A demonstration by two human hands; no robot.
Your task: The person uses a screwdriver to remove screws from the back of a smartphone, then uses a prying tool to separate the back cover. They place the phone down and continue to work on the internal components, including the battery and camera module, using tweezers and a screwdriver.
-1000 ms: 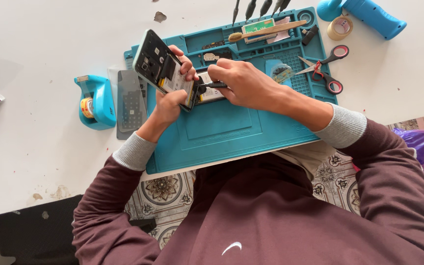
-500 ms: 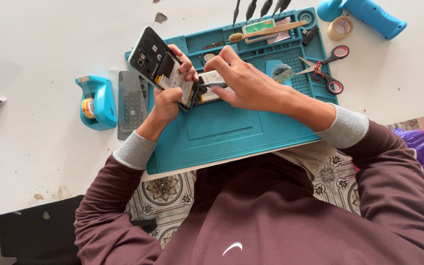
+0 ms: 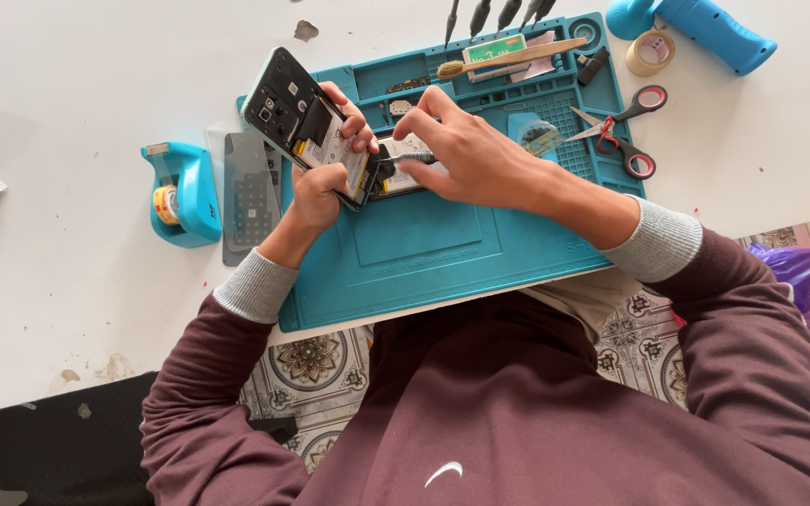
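My left hand (image 3: 321,183) grips an opened black phone (image 3: 294,111) with its back cover off, tilted up above the teal repair mat (image 3: 424,253). The phone's inner parts and a pale battery label face me. My right hand (image 3: 471,155) holds a thin dark tool (image 3: 405,159) whose tip meets the phone's lower edge. A second flat part with a white label (image 3: 403,176) lies under my right fingers on the mat.
A teal tape dispenser (image 3: 180,192) and a dark phone back panel (image 3: 247,197) lie left of the mat. Red-handled scissors (image 3: 625,131), a wooden brush (image 3: 508,58), screwdriver bits (image 3: 494,14), a tape roll (image 3: 649,52) and a blue tool (image 3: 714,33) sit at the upper right.
My left hand has tilted the phone slightly and my right hand has shifted a little along its lower edge. Nothing else has moved.
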